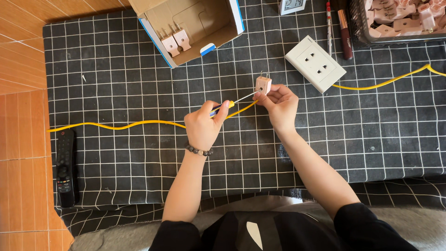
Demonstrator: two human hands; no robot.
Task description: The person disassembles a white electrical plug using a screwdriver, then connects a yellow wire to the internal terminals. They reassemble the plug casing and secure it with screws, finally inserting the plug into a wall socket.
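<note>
Plug point(263, 85), pink two-pin, pinched in right hand point(280, 106) grip above grid-cloth worktop point(116, 88), at 10 o'clock of white socket point(315, 63). Left hand point(203, 124) grip closed on screwdriver point(231, 102); tip meets plug face.

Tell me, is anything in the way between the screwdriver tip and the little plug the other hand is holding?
Nothing visible is. The left hand grips the screwdriver, whose thin shaft runs straight to the face of the small pink plug held up in the right hand. The yellow cable lies on the mat beneath them.
</note>
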